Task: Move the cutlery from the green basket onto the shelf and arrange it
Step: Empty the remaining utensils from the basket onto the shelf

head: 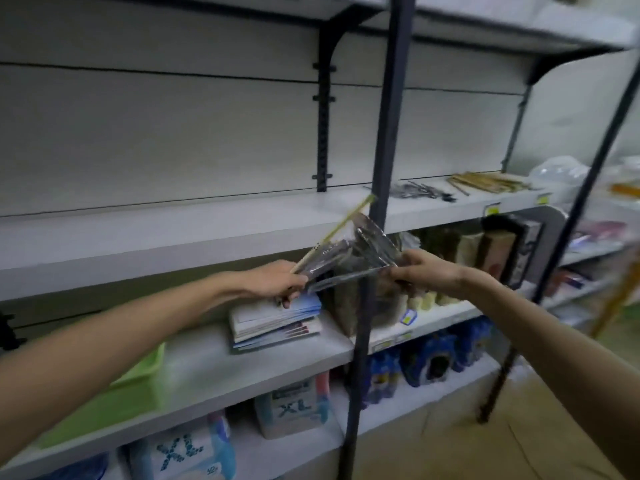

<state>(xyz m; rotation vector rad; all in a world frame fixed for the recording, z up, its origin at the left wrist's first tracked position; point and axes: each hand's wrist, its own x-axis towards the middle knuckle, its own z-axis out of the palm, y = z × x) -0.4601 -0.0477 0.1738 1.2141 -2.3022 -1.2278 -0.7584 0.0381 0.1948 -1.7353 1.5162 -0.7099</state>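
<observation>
Both hands hold clear plastic packs of cutlery [353, 254] in front of the white shelf [180, 230]. My left hand [277, 280] grips the packs' left end together with a thin wooden stick [332, 230] that points up and right. My right hand [426, 270] pinches the packs' right corner. The green basket [104, 400] lies on the lower shelf at the left, under my left forearm. Farther right on the shelf lie dark metal cutlery [419, 192] and a bundle of wooden chopsticks [485, 183]. The view is motion-blurred.
A dark vertical pole [384, 133] stands in front of the shelf, just behind the packs. A stack of booklets [277, 323] and brown packets [485, 247] sit on the lower shelf. Blue and white XL packs [294, 407] fill the bottom shelf.
</observation>
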